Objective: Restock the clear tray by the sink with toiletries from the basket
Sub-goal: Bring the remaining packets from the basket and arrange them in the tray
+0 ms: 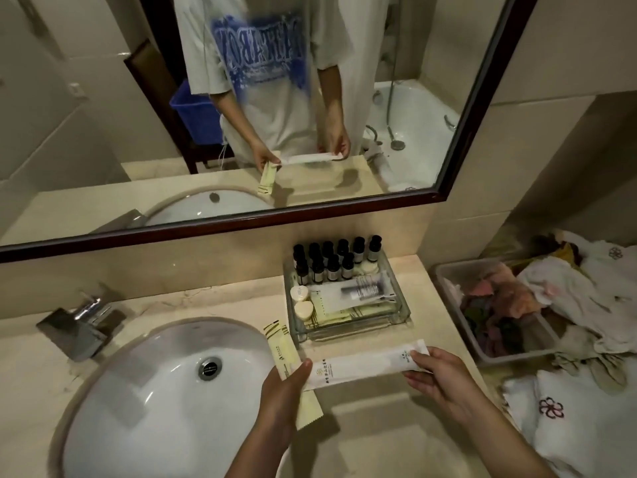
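The clear tray [396,317] stands on the counter behind my hands, right of the sink. It holds several small dark bottles [331,262], round soaps [300,294] and flat packets [362,291]. My left hand [284,391] grips pale yellow packets [281,350] and also pinches the left end of a long white packet [365,365]. My right hand [439,377] pinches the white packet's right end. The white packet hangs level just in front of the tray.
A white sink [165,391] with a chrome tap [81,326] lies to the left. A grey bin [482,339] of cloths sits right of the counter, with white towels [572,408] below. A mirror [241,115] covers the wall and reflects a blue basket [196,112].
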`<state>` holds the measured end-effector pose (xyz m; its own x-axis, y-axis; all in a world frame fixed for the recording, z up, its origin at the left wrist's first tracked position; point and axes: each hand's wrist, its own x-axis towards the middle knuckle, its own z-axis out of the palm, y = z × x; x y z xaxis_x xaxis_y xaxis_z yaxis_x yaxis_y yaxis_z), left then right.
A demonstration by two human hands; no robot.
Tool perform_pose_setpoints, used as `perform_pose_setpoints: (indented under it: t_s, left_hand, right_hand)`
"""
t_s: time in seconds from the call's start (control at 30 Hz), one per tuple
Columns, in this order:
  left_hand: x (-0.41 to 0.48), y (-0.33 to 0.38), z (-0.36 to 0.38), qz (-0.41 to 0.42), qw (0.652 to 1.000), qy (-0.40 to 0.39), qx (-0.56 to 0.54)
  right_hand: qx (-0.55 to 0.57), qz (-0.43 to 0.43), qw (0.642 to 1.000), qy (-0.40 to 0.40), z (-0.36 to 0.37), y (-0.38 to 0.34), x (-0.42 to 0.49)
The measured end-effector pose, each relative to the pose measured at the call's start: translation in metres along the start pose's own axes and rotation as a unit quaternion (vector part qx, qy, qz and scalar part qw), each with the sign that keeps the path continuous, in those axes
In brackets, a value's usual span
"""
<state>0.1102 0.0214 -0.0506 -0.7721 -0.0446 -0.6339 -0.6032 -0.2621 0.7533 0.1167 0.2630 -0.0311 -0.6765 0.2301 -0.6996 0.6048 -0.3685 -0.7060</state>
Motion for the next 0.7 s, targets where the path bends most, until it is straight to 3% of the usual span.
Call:
perform_pose_setpoints:
  t_s: [0.37, 0.7]
  left_hand:
    - [0.027, -0.011, 0.026, -0.007, 0.998, 0.057, -0.004]
    - [0.045, -0.002, 0.023, -0.017, 0.999, 0.032, -0.017]
  right_hand:
    - [-0.082, 0.060, 0.990, -0.101, -0.007, -0.020, 0.079]
    - [-0.045, 0.069, 0.994, -0.073, -0.005, -0.026, 0.092]
